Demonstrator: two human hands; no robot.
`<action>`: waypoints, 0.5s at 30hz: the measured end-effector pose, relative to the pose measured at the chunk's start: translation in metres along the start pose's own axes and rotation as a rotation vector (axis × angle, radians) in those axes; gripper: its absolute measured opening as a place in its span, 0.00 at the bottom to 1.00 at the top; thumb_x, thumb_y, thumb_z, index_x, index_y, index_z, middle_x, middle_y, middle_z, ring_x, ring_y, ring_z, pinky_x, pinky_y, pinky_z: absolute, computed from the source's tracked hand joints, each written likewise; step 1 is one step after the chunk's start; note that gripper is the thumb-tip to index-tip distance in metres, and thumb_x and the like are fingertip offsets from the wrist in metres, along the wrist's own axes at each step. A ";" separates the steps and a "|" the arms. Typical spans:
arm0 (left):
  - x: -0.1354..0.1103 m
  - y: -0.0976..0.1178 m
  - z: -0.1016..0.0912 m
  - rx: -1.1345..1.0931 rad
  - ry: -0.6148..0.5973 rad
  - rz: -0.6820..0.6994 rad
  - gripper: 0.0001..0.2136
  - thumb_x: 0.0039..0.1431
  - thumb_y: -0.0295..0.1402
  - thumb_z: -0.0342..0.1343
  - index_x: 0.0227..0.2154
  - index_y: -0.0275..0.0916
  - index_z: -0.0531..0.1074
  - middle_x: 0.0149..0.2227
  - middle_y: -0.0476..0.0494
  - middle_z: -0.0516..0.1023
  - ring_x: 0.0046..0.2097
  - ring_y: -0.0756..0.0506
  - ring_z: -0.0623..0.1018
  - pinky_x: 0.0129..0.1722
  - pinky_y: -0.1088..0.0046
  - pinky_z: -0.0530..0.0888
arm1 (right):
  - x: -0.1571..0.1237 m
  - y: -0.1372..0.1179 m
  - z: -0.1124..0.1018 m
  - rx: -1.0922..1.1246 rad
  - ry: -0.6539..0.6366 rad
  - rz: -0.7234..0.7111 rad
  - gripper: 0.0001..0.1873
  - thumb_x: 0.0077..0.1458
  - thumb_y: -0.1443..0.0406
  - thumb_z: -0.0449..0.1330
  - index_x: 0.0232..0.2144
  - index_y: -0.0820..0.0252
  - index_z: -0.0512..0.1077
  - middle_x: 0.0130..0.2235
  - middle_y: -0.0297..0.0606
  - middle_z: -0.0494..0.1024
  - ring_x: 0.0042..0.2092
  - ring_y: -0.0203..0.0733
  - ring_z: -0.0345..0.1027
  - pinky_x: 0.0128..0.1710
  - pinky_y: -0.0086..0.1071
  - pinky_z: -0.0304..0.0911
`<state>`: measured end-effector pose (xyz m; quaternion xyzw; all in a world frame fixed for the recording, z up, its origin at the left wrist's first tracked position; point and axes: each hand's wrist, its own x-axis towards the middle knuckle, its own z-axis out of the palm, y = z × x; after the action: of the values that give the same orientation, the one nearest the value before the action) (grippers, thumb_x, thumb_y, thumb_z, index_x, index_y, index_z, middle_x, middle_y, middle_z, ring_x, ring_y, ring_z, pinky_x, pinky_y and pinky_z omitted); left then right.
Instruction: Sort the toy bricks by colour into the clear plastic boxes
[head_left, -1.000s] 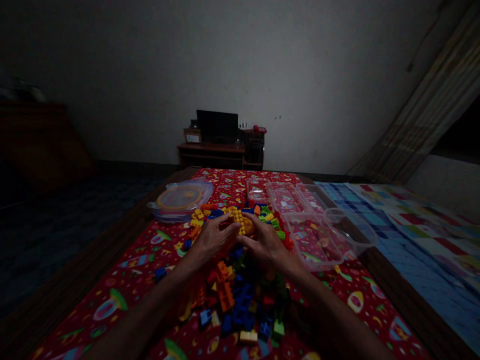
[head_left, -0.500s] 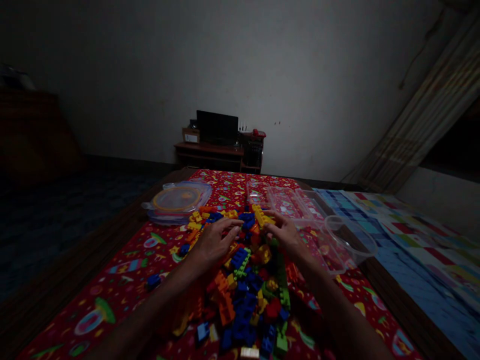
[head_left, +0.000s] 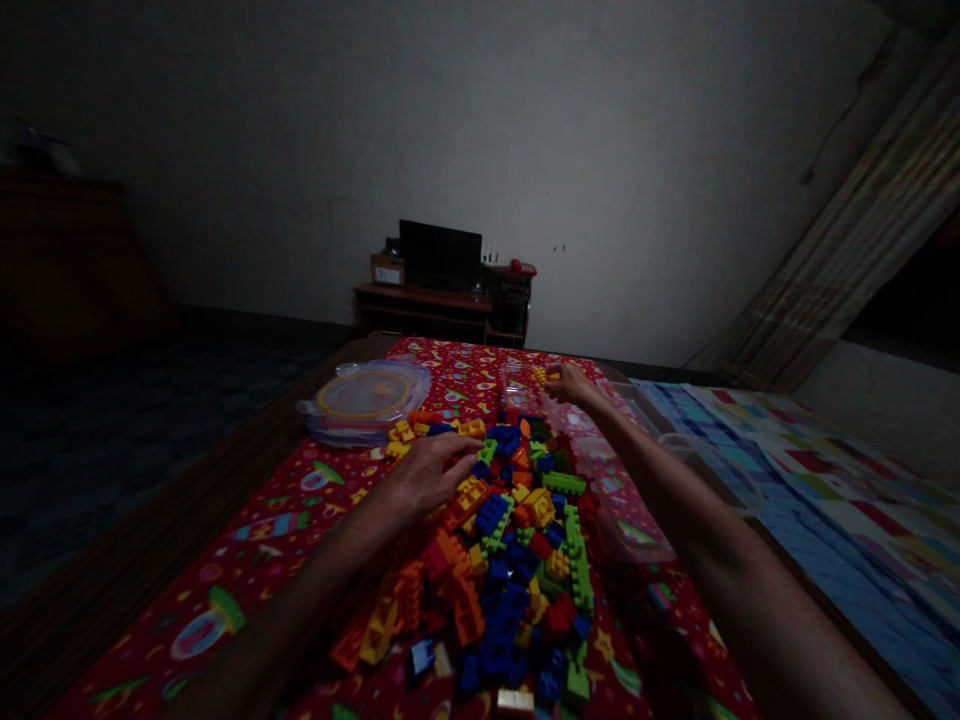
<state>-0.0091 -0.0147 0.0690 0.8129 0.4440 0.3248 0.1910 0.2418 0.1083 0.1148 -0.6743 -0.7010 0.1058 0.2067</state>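
A heap of toy building bricks in blue, orange, yellow, green and red spreads over the middle of the table. Over the far left part of the heap lies my left hand, thumb and fingers apart, nothing visible in its grasp. My right hand reaches further out, its fingers closed on a yellow building brick. It holds the brick above the far clear plastic container. More clear containers stand on the right, including one nearer me, partly behind my right forearm.
Stacked clear lids lie left of the heap. A round clear tub is at the right edge. Under everything is a red patterned tablecloth. A bed with a checked cover adjoins on the right; a monitor stands far back.
My right hand has carried the yellow brick from the far side of the heap outward to the far container. My left hand has stayed over the heap.
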 end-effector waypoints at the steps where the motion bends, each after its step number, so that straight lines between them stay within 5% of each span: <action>1: 0.000 0.000 0.000 0.008 -0.006 0.007 0.16 0.55 0.39 0.49 0.39 0.41 0.79 0.41 0.44 0.82 0.42 0.43 0.79 0.45 0.68 0.74 | 0.002 -0.001 0.000 0.004 0.005 0.007 0.23 0.49 0.74 0.58 0.49 0.73 0.72 0.33 0.47 0.80 0.31 0.39 0.75 0.30 0.26 0.66; 7: 0.001 -0.005 0.000 0.039 -0.029 0.003 0.16 0.56 0.38 0.49 0.40 0.40 0.78 0.42 0.42 0.81 0.42 0.42 0.78 0.47 0.66 0.73 | -0.015 -0.005 -0.005 0.002 0.138 -0.106 0.22 0.52 0.72 0.55 0.50 0.70 0.73 0.40 0.49 0.80 0.41 0.44 0.75 0.42 0.31 0.66; 11: -0.003 -0.010 0.005 0.081 -0.146 0.005 0.18 0.57 0.42 0.51 0.46 0.41 0.76 0.46 0.41 0.79 0.46 0.41 0.77 0.49 0.66 0.71 | -0.045 -0.001 -0.005 0.048 0.016 -0.220 0.16 0.54 0.72 0.53 0.41 0.67 0.77 0.31 0.43 0.80 0.32 0.39 0.74 0.33 0.28 0.64; 15: -0.013 -0.017 0.015 0.122 -0.263 0.070 0.25 0.51 0.46 0.59 0.52 0.45 0.72 0.51 0.40 0.76 0.52 0.39 0.73 0.53 0.64 0.68 | -0.071 0.013 0.007 -0.150 -0.201 -0.406 0.13 0.46 0.77 0.53 0.31 0.65 0.77 0.28 0.39 0.78 0.29 0.36 0.69 0.27 0.25 0.57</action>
<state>-0.0139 -0.0169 0.0440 0.8736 0.4052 0.1946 0.1864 0.2506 0.0393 0.0929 -0.5191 -0.8452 0.0764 0.1021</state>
